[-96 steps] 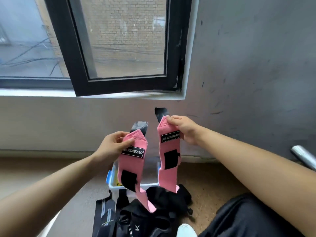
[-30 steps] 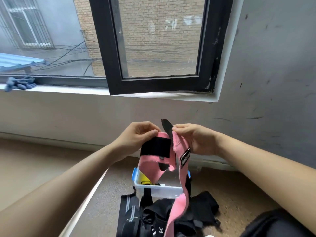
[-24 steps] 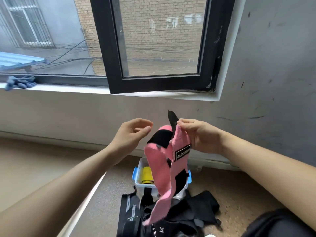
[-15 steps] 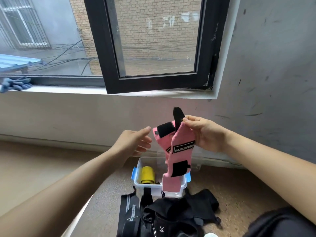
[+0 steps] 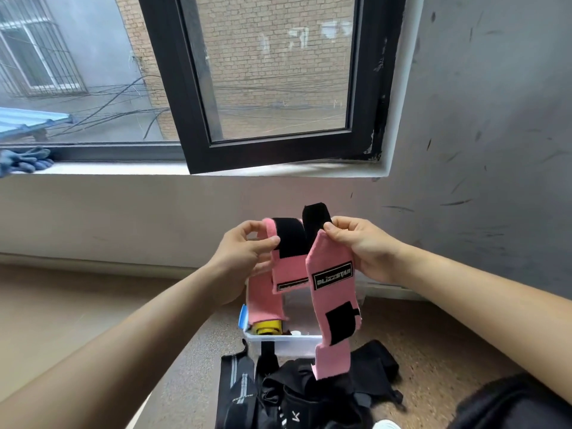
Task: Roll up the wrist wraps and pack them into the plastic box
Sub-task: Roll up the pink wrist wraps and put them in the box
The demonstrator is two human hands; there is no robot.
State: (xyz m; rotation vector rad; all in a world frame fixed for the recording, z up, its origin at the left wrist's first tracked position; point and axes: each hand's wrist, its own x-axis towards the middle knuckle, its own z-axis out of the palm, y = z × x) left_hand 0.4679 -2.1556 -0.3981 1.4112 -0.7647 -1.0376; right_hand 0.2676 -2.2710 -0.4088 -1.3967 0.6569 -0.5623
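Midway up the centre of the frame, a person holds 2 pink wrist wraps against a grey wall below an open window [image 5: 272,75]. The left hand [image 5: 244,258] pinches the left wrap [image 5: 288,269] at its black fastener patch, the strip doubled over the fingers. The right hand [image 5: 362,249] pinches the right wrap [image 5: 334,295] at its top, by the black loop. Both tails hang unrolled over the plastic box [image 5: 284,346] at lower centre, where 1 yellow roll [image 5: 267,328] already lies. Black gear [image 5: 309,394] is heaped in front of the box. With the 2 strips hanging just beside each other, their fastener patches may catch and tangle. A slack first turn would likely leave a roll too fat for the box.
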